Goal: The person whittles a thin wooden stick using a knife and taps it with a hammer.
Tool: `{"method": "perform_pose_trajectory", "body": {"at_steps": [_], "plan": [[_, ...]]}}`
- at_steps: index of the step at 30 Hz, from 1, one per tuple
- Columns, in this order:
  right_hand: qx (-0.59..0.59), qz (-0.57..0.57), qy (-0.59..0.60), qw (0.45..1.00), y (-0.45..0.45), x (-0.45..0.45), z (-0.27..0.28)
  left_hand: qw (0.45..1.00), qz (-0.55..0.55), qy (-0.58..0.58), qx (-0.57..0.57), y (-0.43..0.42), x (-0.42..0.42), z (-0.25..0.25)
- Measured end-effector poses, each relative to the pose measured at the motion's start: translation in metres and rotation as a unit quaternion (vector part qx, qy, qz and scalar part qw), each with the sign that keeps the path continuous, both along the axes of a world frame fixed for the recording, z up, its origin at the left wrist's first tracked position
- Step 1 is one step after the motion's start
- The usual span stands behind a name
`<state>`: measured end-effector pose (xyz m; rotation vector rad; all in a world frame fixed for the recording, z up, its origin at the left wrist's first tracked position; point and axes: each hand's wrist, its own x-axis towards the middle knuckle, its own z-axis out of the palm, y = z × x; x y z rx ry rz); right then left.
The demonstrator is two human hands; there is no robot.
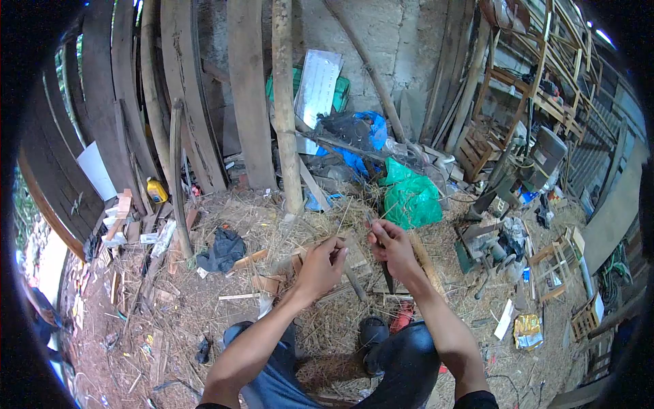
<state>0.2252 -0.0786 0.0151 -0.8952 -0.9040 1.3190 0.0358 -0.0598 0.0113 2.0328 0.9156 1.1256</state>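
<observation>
My right hand [394, 247] is closed around a slim, dark, knife-like tool [389, 278]. One end of it tapers down below the fist, and a greyish tip shows above the fingers. To its left, a short gap away, my left hand [322, 264] has its thumb and fingers pinched together. Whatever it may hold is too small to make out. Both hands are raised over my knees, above ground littered with straw and wood shavings. Below them a wooden stick [355, 283] slants near my dark shoe [372, 332].
A green plastic bag [411, 201] lies ahead, beside blue and black sheeting [354, 136]. A wooden post [286, 109] stands in front. On the left are a black bag [222, 250] and a yellow bottle [157, 190]. Machinery [501, 238] and wooden frames [555, 269] stand right.
</observation>
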Motion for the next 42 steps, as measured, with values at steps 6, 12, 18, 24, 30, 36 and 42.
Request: {"method": "perform_pose_trajectory", "body": {"at_steps": [6,12,18,24,30,36,42], "plan": [[-0.031,-0.029,-0.032,0.999,-0.001,0.025,-0.012,0.974,-0.107,-0.051,-0.194,-0.002,-0.006,-0.004],[-0.004,-0.211,0.031,0.977,-0.003,0.091,-0.027,0.856,-0.128,-0.128,-0.484,-0.005,-0.042,0.014],[0.010,-0.034,-0.131,0.991,-0.020,0.011,0.002,0.850,-0.144,-0.157,-0.482,-0.006,-0.019,0.005],[-0.006,0.107,-0.084,0.991,-0.014,-0.020,-0.008,0.885,-0.106,-0.165,-0.422,-0.004,-0.010,0.002],[-0.012,0.083,-0.068,0.994,-0.011,-0.014,-0.007,0.860,-0.126,-0.166,-0.466,-0.007,-0.010,0.006],[0.007,0.117,-0.165,0.979,-0.015,-0.021,-0.006,0.948,-0.088,-0.131,-0.275,-0.007,-0.005,-0.013],[-0.031,0.090,-0.116,0.989,-0.010,-0.012,-0.004,0.980,-0.056,-0.085,-0.171,-0.010,-0.003,-0.013]]}}
